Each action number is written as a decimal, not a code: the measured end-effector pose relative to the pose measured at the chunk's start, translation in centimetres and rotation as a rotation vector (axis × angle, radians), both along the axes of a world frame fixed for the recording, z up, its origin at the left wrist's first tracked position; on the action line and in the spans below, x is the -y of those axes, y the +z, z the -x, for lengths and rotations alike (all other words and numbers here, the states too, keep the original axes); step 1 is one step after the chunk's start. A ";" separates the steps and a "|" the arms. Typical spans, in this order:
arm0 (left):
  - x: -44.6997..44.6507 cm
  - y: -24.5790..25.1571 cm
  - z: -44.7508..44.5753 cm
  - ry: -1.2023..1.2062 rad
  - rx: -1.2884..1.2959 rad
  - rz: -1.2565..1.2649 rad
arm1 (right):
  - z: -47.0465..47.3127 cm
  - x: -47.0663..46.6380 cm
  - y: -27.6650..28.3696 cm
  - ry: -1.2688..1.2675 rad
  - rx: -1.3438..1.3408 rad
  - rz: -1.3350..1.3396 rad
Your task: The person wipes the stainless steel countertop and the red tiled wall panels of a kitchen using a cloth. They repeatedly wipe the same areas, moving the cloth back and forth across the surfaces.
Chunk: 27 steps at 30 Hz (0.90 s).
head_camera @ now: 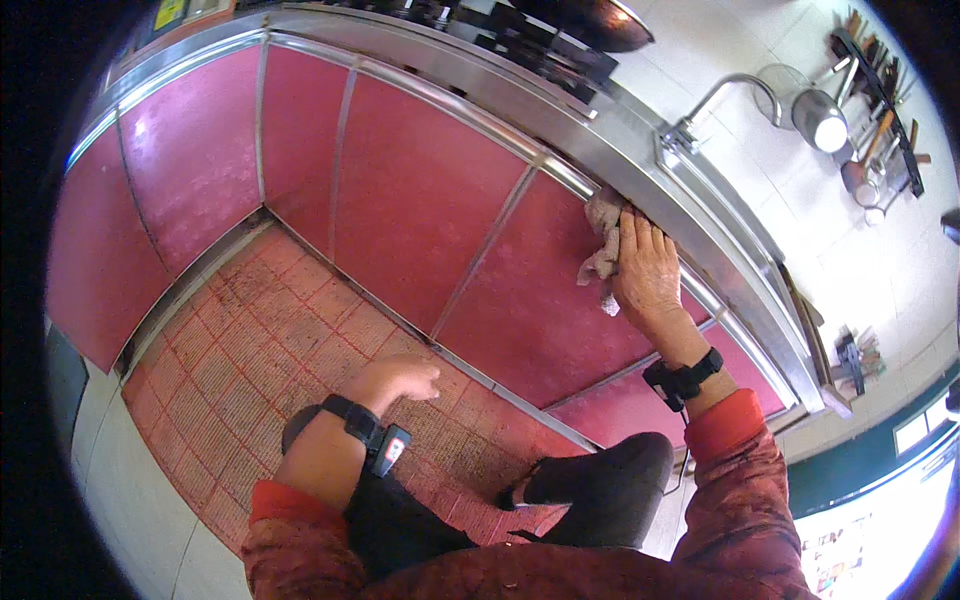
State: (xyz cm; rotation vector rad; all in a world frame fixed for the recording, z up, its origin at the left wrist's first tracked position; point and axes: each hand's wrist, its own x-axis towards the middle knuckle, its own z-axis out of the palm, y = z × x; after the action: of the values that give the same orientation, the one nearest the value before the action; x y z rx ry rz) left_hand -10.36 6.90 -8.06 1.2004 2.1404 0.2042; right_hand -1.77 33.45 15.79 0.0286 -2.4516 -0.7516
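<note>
My right hand (649, 262) presses a bunched grey-brown cloth (604, 240) against the metal rail at the top of a red cabinet door (547, 277), just under the stainless steel counter edge. Its fingers point up towards the counter, and part of the cloth hangs down over the red panel. My left hand (405, 377) hangs over the red and tan floor mat (255, 330) with its fingers loosely curled, holding nothing. Both wrists wear black straps with small devices.
Above the cabinets, the steel counter (622, 150) carries a curved faucet (735, 82) and a gas stove (540, 52) with a wok (600, 26). Utensils hang from a black wall rack (885, 97). My bent knee (645, 457) is close to the lower cabinet.
</note>
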 end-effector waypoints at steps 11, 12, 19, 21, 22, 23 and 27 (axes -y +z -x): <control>0.4 1.3 -0.5 0.083 0.054 0.048 | -8.8 -6.3 -0.5 -0.152 -0.052 -0.068; 0.5 1.4 -0.6 0.088 0.043 0.035 | -9.6 -6.7 -0.6 -0.202 -0.026 0.022; 0.8 1.5 -0.6 0.130 0.062 0.068 | -15.1 -10.0 -0.4 -0.344 -0.047 0.070; 0.7 1.4 -0.6 0.102 0.030 0.055 | -16.4 -11.1 -0.5 -0.336 -0.084 0.103; 0.7 1.3 -0.6 0.094 0.004 0.062 | -16.9 -11.6 -0.5 -0.345 -0.093 0.126; 0.7 1.2 -0.6 0.081 0.017 0.043 | -17.4 -12.2 -0.5 -0.348 -0.104 0.148; 0.8 0.9 -0.4 0.057 0.029 0.041 | -20.2 -14.4 -0.8 -0.443 -0.137 0.186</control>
State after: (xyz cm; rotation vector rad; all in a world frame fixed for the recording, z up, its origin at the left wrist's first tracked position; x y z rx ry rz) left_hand -9.99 6.07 -7.15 1.1078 2.1451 0.2005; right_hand 18.45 47.85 15.00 -0.6326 -2.4078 -0.6736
